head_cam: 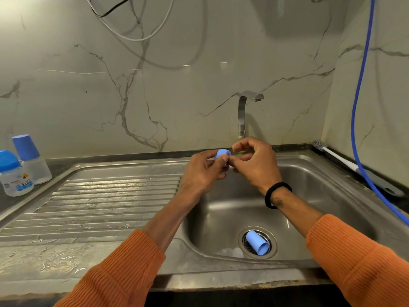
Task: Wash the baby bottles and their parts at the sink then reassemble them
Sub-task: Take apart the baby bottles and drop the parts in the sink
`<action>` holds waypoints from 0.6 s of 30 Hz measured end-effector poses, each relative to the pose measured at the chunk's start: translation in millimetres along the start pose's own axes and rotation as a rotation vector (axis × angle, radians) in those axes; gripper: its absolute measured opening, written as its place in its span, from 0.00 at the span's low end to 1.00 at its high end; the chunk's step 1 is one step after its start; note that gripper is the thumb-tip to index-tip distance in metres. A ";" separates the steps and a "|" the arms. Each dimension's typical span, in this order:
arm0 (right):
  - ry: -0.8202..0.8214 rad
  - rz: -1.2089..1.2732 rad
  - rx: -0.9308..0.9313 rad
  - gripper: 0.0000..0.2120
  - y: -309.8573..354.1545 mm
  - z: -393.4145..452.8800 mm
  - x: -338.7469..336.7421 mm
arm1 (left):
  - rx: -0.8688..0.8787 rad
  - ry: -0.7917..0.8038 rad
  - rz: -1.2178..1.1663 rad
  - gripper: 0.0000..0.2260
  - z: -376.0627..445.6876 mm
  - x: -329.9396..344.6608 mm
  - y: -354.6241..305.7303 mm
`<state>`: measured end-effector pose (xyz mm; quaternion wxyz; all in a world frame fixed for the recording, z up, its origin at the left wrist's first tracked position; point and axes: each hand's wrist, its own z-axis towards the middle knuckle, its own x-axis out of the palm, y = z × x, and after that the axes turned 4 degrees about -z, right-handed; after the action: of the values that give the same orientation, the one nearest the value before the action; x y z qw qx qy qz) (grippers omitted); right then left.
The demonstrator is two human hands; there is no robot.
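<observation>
Over the steel sink basin (309,196), my left hand (203,171) grips a small blue screw ring (222,154) between thumb and fingers. My right hand (254,160) touches the same ring from the right, fingers pinched against it; a thin greenish thing shows at its fingertips, too small to identify. A blue bottle cap (256,242) lies on its side on the drain strainer. A clear piece (230,252) lies beside it on the basin floor. Two assembled baby bottles stand at the far left: a short one (13,176) and a taller one (33,160), both with blue caps.
The ribbed drainboard (99,207) left of the basin is wet. A steel tap (243,114) rises behind my hands, not running. A bottle brush (345,160) lies on the right ledge. A blue hose (358,107) hangs down the right wall.
</observation>
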<state>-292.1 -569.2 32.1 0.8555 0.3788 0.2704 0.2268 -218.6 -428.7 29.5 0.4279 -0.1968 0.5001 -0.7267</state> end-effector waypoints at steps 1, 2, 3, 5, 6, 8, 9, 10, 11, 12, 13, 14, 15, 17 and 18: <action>0.040 0.039 0.011 0.17 1.0 1.3 -2.5 | -0.042 -0.008 -0.061 0.13 -0.1 -1.0 -1.8; 0.081 0.084 0.019 0.20 1.8 2.8 -4.9 | -0.082 -0.019 -0.130 0.14 0.1 -2.3 -3.4; 0.117 0.116 0.026 0.19 2.2 3.8 -7.0 | -0.116 -0.039 -0.197 0.14 0.9 -4.0 -4.5; 0.161 0.166 0.047 0.16 2.2 4.5 -9.4 | -0.153 -0.093 -0.254 0.11 2.9 -7.5 -5.8; 0.173 0.190 0.065 0.15 1.7 4.0 -9.1 | -0.166 -0.114 -0.260 0.10 3.7 -8.8 -5.7; 0.191 0.216 0.094 0.14 -0.3 3.2 -8.2 | -0.203 -0.124 -0.279 0.09 4.2 -10.9 -5.2; 0.210 0.226 0.101 0.14 -0.8 3.0 -8.0 | -0.215 -0.118 -0.291 0.08 4.3 -12.3 -5.0; 0.232 0.230 0.109 0.14 -1.3 2.9 -8.3 | -0.219 -0.108 -0.291 0.08 4.0 -13.1 -5.8; 0.258 0.230 0.122 0.14 -1.4 2.5 -9.3 | -0.223 -0.098 -0.271 0.09 4.2 -14.7 -5.9; 0.286 0.226 0.142 0.14 -2.3 2.5 -10.3 | -0.225 -0.087 -0.240 0.10 4.2 -15.5 -6.4; 0.318 0.225 0.173 0.14 -4.3 3.2 -11.9 | -0.220 -0.080 -0.195 0.09 5.3 -17.0 -5.3; 0.361 0.225 0.214 0.15 -6.0 3.7 -13.9 | -0.210 -0.075 -0.142 0.07 6.0 -19.2 -3.9; 0.412 0.215 0.259 0.15 -9.2 4.5 -15.8 | -0.190 -0.071 -0.061 0.04 7.6 -22.2 -1.3; 0.527 0.103 0.334 0.13 -19.6 5.2 -19.1 | -0.108 -0.040 0.267 0.02 11.9 -29.5 6.3; 0.594 -0.028 0.351 0.12 -26.6 4.0 -20.7 | -0.067 0.022 0.470 0.03 12.1 -31.7 9.1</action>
<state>-300.2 -599.8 19.9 0.6642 0.4340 0.5477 0.2654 -188.5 -410.7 30.9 0.5728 -0.0813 0.5608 -0.5922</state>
